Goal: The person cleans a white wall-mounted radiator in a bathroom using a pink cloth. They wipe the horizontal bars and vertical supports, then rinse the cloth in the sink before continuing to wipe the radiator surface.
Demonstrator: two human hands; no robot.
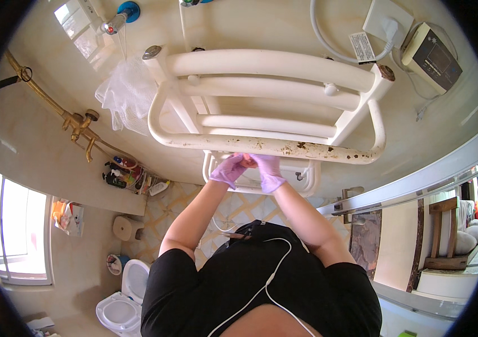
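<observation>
My left hand [228, 169] and my right hand [269, 172], both in thin lilac gloves, meet below the front bar [243, 143] of a white metal towel rack. The bar hides some of the fingers. A small reddish-pink patch [248, 161] shows between the hands; whether it is a thing or fingers, I cannot tell. Brown rust and chipped paint mark the bar. Above it, the curved upper rails of the towel rack [272, 65] stand out from the wall. Behind my hands are the rack's lower white tubes [314, 179].
A white mesh net [127, 94] hangs left of the rack. A brass shower mixer [79, 124] is on the left wall, above several bottles [121, 172]. On the right are a plugged-in cable [390, 31], a control box [432, 59] and a door edge [411, 177]. A toilet [120, 311] stands lower left.
</observation>
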